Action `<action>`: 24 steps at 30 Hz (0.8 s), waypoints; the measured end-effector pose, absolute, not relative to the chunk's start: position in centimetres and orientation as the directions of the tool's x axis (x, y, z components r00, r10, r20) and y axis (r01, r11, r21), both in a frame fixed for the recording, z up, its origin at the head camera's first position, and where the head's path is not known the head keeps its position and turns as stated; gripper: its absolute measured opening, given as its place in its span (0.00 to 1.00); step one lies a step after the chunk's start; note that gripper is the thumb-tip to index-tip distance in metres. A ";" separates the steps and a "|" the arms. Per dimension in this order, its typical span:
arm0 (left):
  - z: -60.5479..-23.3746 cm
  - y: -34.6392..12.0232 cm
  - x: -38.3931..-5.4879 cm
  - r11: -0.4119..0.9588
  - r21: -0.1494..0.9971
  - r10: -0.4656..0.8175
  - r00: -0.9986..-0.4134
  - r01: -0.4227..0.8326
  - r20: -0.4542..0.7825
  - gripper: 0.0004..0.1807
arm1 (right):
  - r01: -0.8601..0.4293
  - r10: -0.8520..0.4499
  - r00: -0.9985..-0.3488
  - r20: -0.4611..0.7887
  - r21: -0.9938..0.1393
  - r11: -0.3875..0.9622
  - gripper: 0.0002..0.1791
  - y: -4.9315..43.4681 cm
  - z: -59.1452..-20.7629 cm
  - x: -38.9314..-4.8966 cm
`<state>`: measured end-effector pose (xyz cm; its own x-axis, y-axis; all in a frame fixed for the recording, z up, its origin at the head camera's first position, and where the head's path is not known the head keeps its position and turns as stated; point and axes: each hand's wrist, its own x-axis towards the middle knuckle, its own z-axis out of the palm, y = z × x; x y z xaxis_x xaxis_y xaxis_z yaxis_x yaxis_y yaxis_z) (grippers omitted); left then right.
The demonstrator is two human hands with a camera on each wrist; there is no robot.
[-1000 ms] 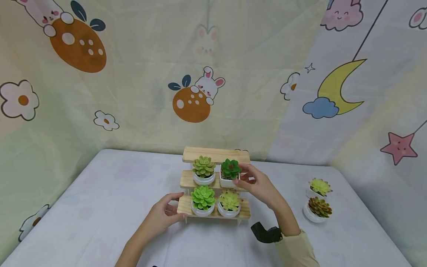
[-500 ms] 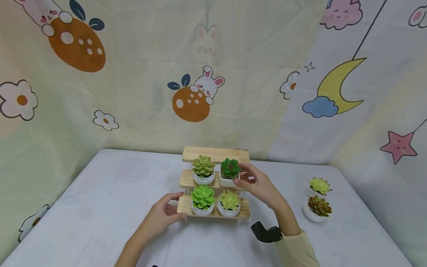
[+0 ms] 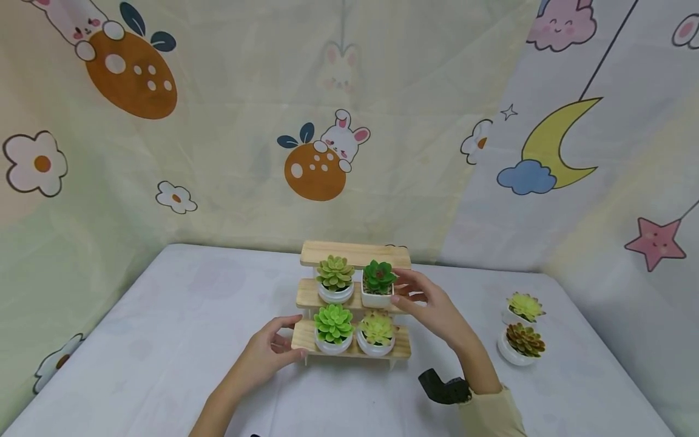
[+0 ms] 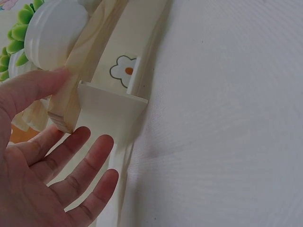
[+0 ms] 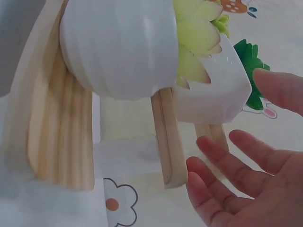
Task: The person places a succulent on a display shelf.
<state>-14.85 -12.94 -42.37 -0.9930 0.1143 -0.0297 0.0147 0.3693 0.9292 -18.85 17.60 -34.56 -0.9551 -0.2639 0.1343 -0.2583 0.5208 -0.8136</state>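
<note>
A three-tier wooden plant stand [image 3: 355, 253] stands on the table. My left hand [image 3: 271, 349] holds the left end of its lowest board [image 4: 71, 101], thumb on the front edge and index finger at the end. A square white pot with a dark green succulent [image 3: 377, 298] sits at the right of the middle tier. Beside it my right hand [image 3: 431, 306] is spread, thumb and fingers apart from the pot in the right wrist view. Left of that pot is a round white pot with a pale green succulent [image 3: 335, 294]. Two more potted succulents, bright green [image 3: 334, 347] and yellow-green [image 3: 375, 349], occupy the lowest tier.
At the right of the white-covered table [image 3: 164, 364] are two round pots, one with a yellow-green succulent [image 3: 524, 307], one with a reddish-brown succulent [image 3: 519, 351]. A patterned cloth backdrop [image 3: 235, 121] rises behind. A black device [image 3: 445, 387] is on my right wrist.
My right hand has let go of the square pot and drawn slightly away to the right, its fingers loosening. The left hand keeps its place on the stand.
</note>
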 end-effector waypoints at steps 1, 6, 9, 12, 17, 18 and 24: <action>-42.4 -12.9 -14.9 0.368 0.930 0.116 -0.993 0.013 -0.032 0.34 | -0.279 -0.266 -0.951 0.158 -0.811 0.514 0.30 17.8 -34.6 -18.7; -42.4 -12.9 -14.9 0.368 0.930 0.114 -0.993 0.011 -0.034 0.34 | -0.332 -0.251 -0.940 0.233 -0.799 0.502 0.28 19.1 -34.6 -18.0; -42.4 -12.9 -14.9 0.368 0.930 0.116 -0.993 0.011 -0.035 0.34 | -0.340 -0.220 -0.940 0.263 -0.784 0.519 0.27 20.0 -34.5 -17.3; -42.5 -12.9 -14.9 0.365 0.931 0.120 -0.992 0.012 -0.034 0.34 | -0.344 -0.184 -0.939 0.291 -0.761 0.550 0.26 21.0 -34.4 -16.6; -42.5 -13.0 -14.9 0.361 0.933 0.123 -0.992 0.012 -0.035 0.34 | -0.320 -0.118 -0.942 0.314 -0.741 0.591 0.26 22.9 -34.5 -15.5; -42.5 -13.0 -14.9 0.362 0.932 0.123 -0.992 0.012 -0.035 0.34 | -0.313 -0.105 -0.944 0.314 -0.743 0.591 0.26 23.4 -34.5 -15.3; -42.5 -13.0 -14.9 0.364 0.931 0.126 -0.992 0.017 -0.031 0.34 | -0.256 -0.033 -0.955 0.296 -0.760 0.597 0.27 25.9 -34.6 -14.7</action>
